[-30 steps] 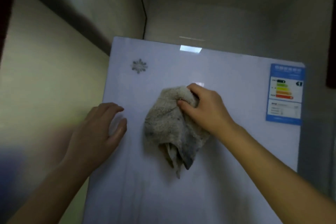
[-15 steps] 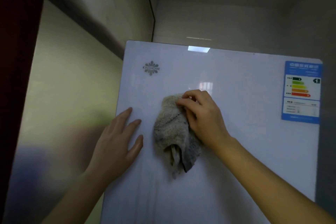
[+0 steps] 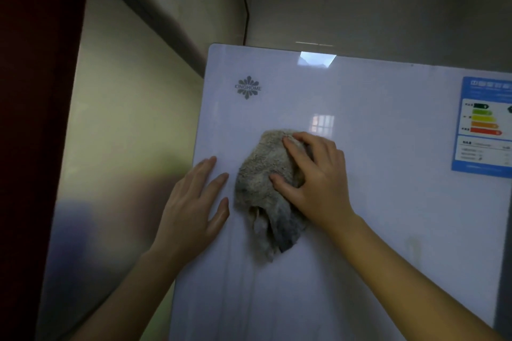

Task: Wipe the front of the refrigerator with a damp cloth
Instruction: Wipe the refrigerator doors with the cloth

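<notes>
The glossy white refrigerator door [image 3: 388, 216] fills the middle and right of the view. A crumpled grey-beige cloth [image 3: 260, 188] is pressed against it near the upper middle, its loose end hanging down. My right hand [image 3: 315, 180] lies over the cloth's right side, fingers and thumb gripping it. My left hand [image 3: 194, 207] rests flat on the door's left edge, just left of the cloth, fingers spread and holding nothing.
A flower-shaped brand logo [image 3: 248, 88] marks the door's upper left. A blue energy label [image 3: 483, 124] is stuck at the upper right. A pale wall [image 3: 124, 119] runs close along the left, with a dark red panel [image 3: 33, 91] beyond it.
My left hand has flattened from curled against the door's left edge. My right hand's fingers have spread further over the cloth. The view has shifted left, so the refrigerator sits further right.
</notes>
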